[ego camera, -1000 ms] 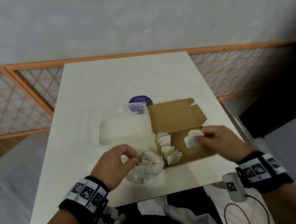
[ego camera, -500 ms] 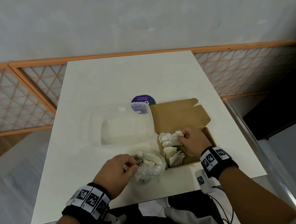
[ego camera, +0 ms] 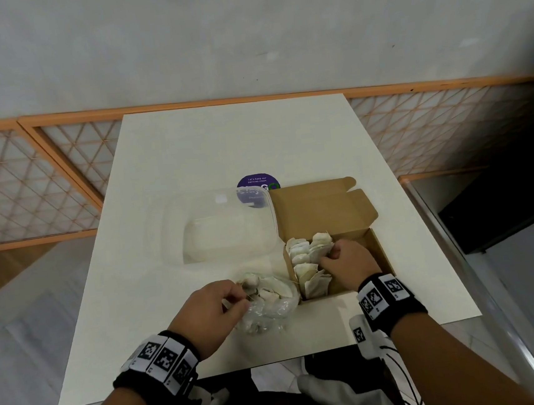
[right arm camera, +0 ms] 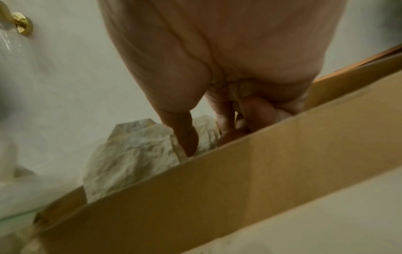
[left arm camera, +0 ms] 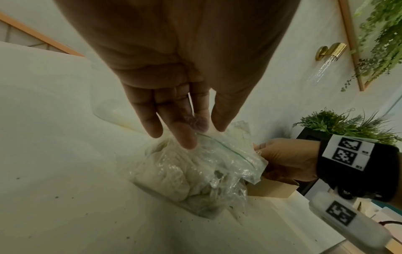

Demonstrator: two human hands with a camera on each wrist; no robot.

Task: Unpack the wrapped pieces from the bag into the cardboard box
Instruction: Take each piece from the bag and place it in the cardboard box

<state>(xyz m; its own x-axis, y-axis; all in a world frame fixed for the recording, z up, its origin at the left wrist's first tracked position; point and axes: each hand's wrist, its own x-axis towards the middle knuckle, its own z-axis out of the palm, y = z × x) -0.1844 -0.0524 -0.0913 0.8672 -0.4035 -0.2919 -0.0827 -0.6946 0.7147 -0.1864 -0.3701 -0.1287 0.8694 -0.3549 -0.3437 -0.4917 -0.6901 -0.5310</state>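
Note:
A clear plastic bag point(ego camera: 270, 304) with several white wrapped pieces inside lies on the table near the front edge. My left hand point(ego camera: 239, 299) pinches its rim point(left arm camera: 208, 137) between thumb and fingers, holding the mouth up. To its right stands the brown cardboard box point(ego camera: 380, 253), lid flap open toward the far side. Several wrapped pieces point(ego camera: 304, 264) stand in rows along its left wall. My right hand point(ego camera: 328, 255) is inside the box, thumb and curled fingers pinching one wrapped piece point(right arm camera: 204, 135) beside the others point(right arm camera: 135, 154). The box wall point(right arm camera: 217, 197) hides the fingertips.
A clear plastic container point(ego camera: 222, 229) sits just beyond the bag, against the box's left side. A purple round sticker point(ego camera: 257, 183) lies behind it. The white table point(ego camera: 220, 141) ends close to my body; orange lattice railings flank it.
My right hand carried a wrapped piece from over the box's right side down into the rows at its left. The left hand has kept its hold on the bag.

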